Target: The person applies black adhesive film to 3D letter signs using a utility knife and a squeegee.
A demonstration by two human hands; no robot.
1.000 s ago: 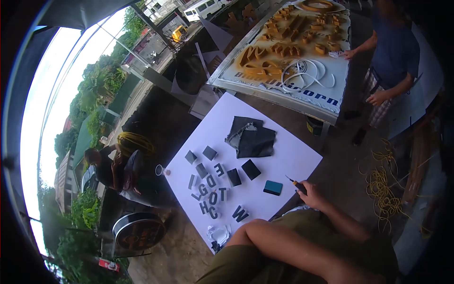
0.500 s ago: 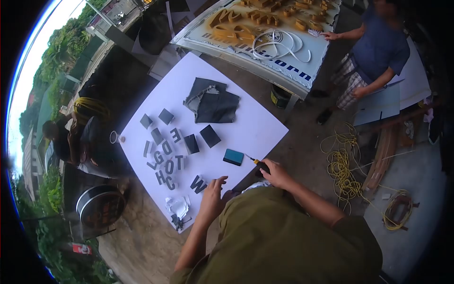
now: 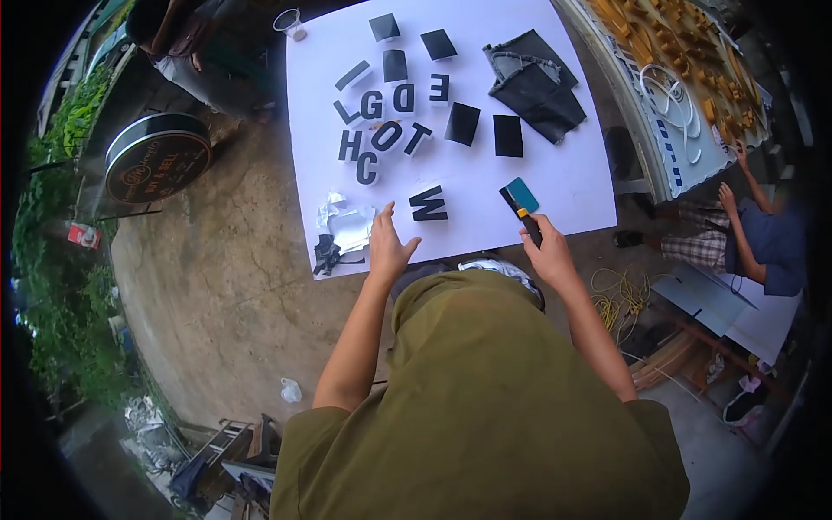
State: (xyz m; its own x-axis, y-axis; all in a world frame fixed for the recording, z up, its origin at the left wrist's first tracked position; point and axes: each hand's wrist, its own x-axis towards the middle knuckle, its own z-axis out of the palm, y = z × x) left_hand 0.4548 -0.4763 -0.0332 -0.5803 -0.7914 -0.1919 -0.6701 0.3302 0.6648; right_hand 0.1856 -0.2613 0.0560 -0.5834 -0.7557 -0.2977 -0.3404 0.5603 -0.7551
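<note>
My right hand [image 3: 548, 253] is closed round a yellow and black cutter [image 3: 527, 221], whose tip reaches to a teal rectangular pad [image 3: 523, 196] on the white board [image 3: 572, 195]. At the board's near edge my left hand [image 3: 392, 245] has its fingers apart and holds nothing. Just to its right lies a black letter W [image 3: 428, 204], and crumpled clear scraps [image 3: 348, 227] are on its left. Farther up are several dark letters, among them an O [image 3: 387, 136] and a T [image 3: 417, 139], with black rectangles [image 3: 509, 136] beside them.
Folded dark cloth [image 3: 542, 91] lies on the board's right part. A clear cup [image 3: 289, 23] is by the far left corner. A sign table [image 3: 663, 130] and a person [image 3: 771, 238] are at the right; another person [image 3: 195, 74] is at the upper left. Yellow cord [image 3: 620, 299] lies on the ground.
The view has turned, so the board appears higher and more upright. My right hand and the cutter have come nearer the teal pad. My left hand has spread its fingers near the scraps.
</note>
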